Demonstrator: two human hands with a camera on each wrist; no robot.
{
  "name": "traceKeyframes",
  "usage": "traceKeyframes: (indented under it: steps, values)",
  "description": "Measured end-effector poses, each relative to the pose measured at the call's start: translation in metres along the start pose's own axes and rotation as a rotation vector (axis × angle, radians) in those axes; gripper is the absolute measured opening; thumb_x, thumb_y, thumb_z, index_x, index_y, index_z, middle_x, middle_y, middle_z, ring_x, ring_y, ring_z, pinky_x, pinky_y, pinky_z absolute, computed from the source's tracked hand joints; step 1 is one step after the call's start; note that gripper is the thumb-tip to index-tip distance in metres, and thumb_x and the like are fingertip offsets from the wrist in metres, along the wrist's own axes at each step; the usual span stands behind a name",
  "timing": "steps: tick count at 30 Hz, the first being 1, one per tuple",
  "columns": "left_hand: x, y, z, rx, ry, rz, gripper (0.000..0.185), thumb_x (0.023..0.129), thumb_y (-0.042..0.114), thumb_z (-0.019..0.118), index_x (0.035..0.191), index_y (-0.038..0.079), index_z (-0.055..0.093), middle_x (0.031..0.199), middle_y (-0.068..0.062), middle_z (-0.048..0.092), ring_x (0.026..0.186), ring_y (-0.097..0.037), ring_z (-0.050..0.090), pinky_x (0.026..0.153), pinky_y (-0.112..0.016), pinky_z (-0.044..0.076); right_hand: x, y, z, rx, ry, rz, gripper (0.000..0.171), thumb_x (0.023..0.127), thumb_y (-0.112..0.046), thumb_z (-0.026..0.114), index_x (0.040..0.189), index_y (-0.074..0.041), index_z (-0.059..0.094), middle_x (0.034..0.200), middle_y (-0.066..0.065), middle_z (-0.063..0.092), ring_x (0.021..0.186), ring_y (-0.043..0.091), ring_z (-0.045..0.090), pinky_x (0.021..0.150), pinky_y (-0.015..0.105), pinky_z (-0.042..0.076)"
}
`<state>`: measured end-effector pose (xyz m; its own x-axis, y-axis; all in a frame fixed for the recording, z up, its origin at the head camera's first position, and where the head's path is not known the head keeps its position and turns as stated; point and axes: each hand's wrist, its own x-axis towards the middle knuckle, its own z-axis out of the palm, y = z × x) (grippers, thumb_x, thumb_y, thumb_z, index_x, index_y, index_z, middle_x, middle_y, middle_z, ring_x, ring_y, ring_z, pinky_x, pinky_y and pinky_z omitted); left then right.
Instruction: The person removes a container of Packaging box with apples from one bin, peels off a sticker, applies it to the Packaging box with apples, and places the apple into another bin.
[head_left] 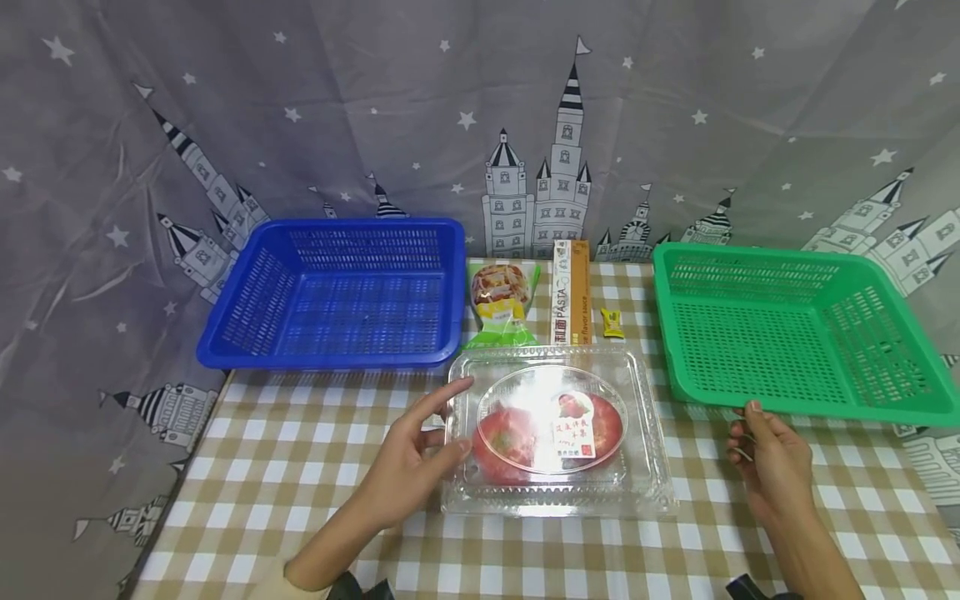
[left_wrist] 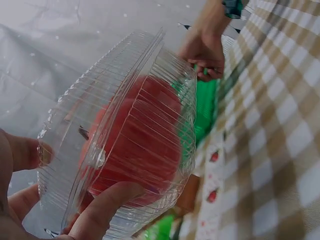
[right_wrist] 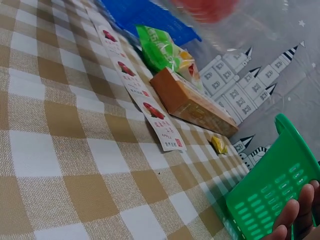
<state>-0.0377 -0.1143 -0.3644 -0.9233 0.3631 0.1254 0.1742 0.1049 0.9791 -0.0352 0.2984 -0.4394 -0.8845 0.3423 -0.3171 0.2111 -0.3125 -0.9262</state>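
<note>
Centrally, a clear plastic clamshell box holding red tomatoes was seen lying on the checked desk, and it is taken as the landmark. It was gripped at its left edge by the left hand, with the thumb laid against the side wall and the index finger stretched along the upper rim; in the left wrist view the fingers were curled under the ribbed box. To the right of the box, the right hand was held at the near rim of a green basket, its fingers loosely bent and touching the rim; nothing was seen pinched. Behind the box, a green snack bag, a pasta carton and a small yellow sachet were laid side by side. Behind and left of the box, a blue basket was set.
</note>
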Motion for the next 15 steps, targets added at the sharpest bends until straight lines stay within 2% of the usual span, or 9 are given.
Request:
traceKeyframes:
  steps: [2, 3, 5, 8, 14, 15]
  values:
    - [0.008, 0.003, 0.002, -0.022, -0.012, -0.011, 0.059, 0.085, -0.008, 0.057, 0.139, 0.006, 0.04, 0.13, -0.014, 0.041, 0.057, -0.012, 0.049, 0.045, -0.026, 0.044, 0.002, 0.002, -0.002, -0.011, 0.003, -0.011, 0.031, 0.089, -0.035, 0.06, 0.089, -0.004, 0.058, 0.075, 0.001, 0.056, 0.067, 0.01, 0.054, 0.054, 0.023, 0.045]
    - [0.012, 0.005, 0.003, -0.031, -0.014, -0.017, 0.059, 0.085, -0.007, 0.057, 0.139, 0.007, 0.039, 0.133, -0.013, 0.04, 0.065, -0.015, 0.052, 0.048, -0.026, 0.046, 0.002, 0.002, -0.002, -0.012, 0.004, -0.014, 0.031, 0.089, -0.035, 0.06, 0.089, -0.004, 0.058, 0.075, 0.002, 0.056, 0.067, 0.01, 0.054, 0.054, 0.023, 0.045]
    - [0.02, 0.009, 0.007, -0.057, -0.013, -0.038, 0.059, 0.085, -0.007, 0.057, 0.139, 0.009, 0.04, 0.134, -0.011, 0.039, 0.064, -0.018, 0.053, 0.048, -0.027, 0.047, 0.002, 0.001, -0.002, -0.01, -0.006, -0.023, 0.03, 0.089, -0.034, 0.059, 0.09, -0.004, 0.058, 0.075, 0.001, 0.056, 0.067, 0.01, 0.054, 0.054, 0.022, 0.045]
    - [0.032, 0.013, 0.016, -0.073, 0.002, -0.054, 0.059, 0.085, -0.006, 0.057, 0.139, 0.011, 0.042, 0.13, -0.012, 0.039, 0.073, -0.02, 0.053, 0.05, -0.026, 0.048, 0.0, 0.0, 0.0, -0.02, -0.004, -0.027, 0.031, 0.089, -0.034, 0.059, 0.091, -0.003, 0.057, 0.076, 0.002, 0.055, 0.068, 0.011, 0.053, 0.054, 0.022, 0.044]
    - [0.057, 0.016, 0.034, -0.139, -0.024, -0.052, 0.061, 0.086, -0.007, 0.054, 0.14, 0.015, 0.04, 0.123, -0.015, 0.037, 0.059, -0.02, 0.055, 0.049, -0.028, 0.049, 0.003, 0.0, 0.002, 0.003, 0.04, -0.033, 0.027, 0.089, -0.032, 0.06, 0.088, -0.005, 0.063, 0.077, -0.001, 0.055, 0.065, 0.008, 0.052, 0.053, 0.022, 0.043]
    - [0.062, 0.017, 0.036, -0.147, -0.029, -0.048, 0.061, 0.086, -0.007, 0.054, 0.141, 0.015, 0.039, 0.127, -0.013, 0.037, 0.059, -0.02, 0.056, 0.05, -0.029, 0.05, 0.003, 0.0, 0.002, 0.015, 0.043, -0.031, 0.025, 0.089, -0.031, 0.061, 0.087, -0.006, 0.064, 0.078, -0.001, 0.056, 0.064, 0.008, 0.051, 0.052, 0.022, 0.043]
